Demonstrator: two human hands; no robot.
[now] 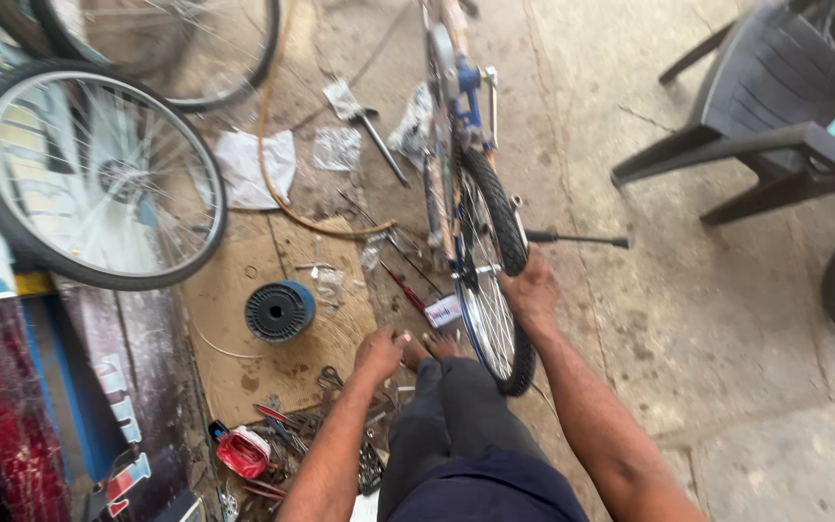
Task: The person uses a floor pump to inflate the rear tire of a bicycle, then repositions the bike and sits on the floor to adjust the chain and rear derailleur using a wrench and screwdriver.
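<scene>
1. Down on the concrete floor (727,319), the person is sitting beside an upturned bicycle (461,135), and the right hand (531,290) is closing over the tyre of its wheel (491,280), gripping the tread and steadying it.
2. Meanwhile the left hand (379,350) is reaching low, fingers curling down by the knee; whether it is clutching anything, I cannot tell.
3. Tools (287,425) are lying scattered on the cardboard (287,290) just beside that hand, with a blue wire spool (280,311) nearby and a loose wheel (94,174) leaning at the left.
4. My read: the wheel is being held firm while a tool is being fetched, so the next move is calling for a steady right grip and a sure pick from the clutter.
</scene>
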